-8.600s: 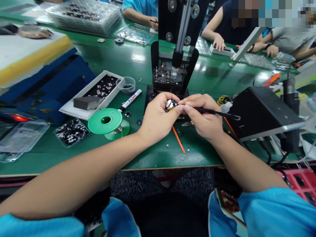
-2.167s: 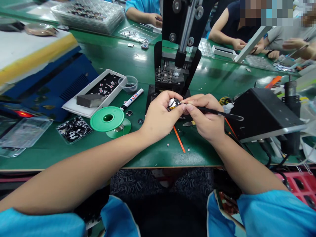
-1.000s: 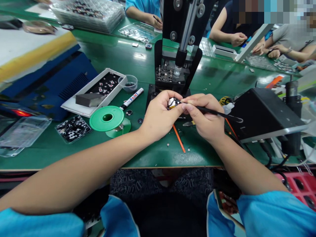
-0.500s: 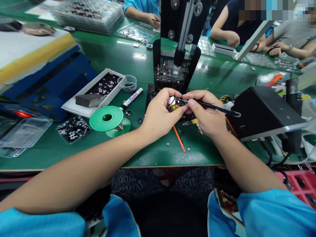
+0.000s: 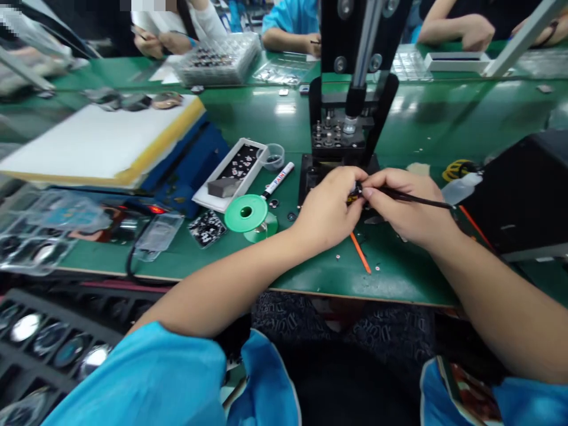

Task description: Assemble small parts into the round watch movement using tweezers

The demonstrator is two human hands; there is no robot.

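My left hand is closed around a small dark electronic part with a yellow patch, mostly hidden by the fingers. Fingers and thumb of my right hand pinch a thin dark tool, its handle pointing right and its tip hidden at the part. Both hands meet just in front of the base of a black press. Below them an orange stick lies on the green table.
Left of my hands are a green spool, a paint marker, a white tray, a round clear cup and a blue box. A black box stands right. Other people sit across the table.
The view has swung left, so the bench appears shifted right and a dark tray of watch-like parts shows at lower left. The small part is now more covered by my fingers.
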